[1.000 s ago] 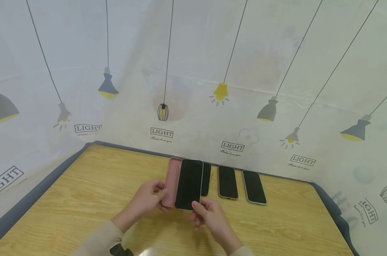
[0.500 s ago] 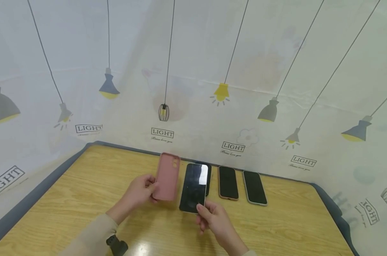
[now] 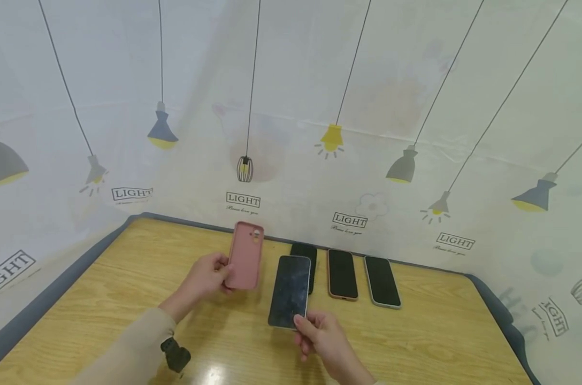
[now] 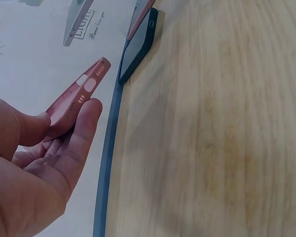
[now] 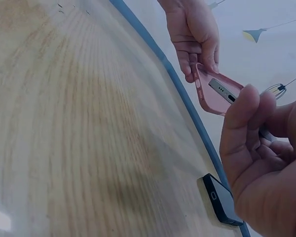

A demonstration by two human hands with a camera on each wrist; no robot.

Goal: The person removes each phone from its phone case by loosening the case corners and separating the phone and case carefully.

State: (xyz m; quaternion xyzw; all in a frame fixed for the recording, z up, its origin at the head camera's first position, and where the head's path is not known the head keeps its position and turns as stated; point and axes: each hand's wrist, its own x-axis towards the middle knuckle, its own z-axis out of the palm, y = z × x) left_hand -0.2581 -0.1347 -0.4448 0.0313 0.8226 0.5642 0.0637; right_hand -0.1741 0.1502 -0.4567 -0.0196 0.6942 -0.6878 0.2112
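With the left hand [image 3: 205,276] gripping the pink case [image 3: 244,255] and the right hand [image 3: 322,337] pinching the bare phone's [image 3: 290,291] near end, keep both clear of the desk [image 3: 127,283] and level.

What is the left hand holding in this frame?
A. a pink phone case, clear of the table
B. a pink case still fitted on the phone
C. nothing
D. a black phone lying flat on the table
A: the left hand grips the empty pink case above the table, while the right hand holds the phone apart from it.
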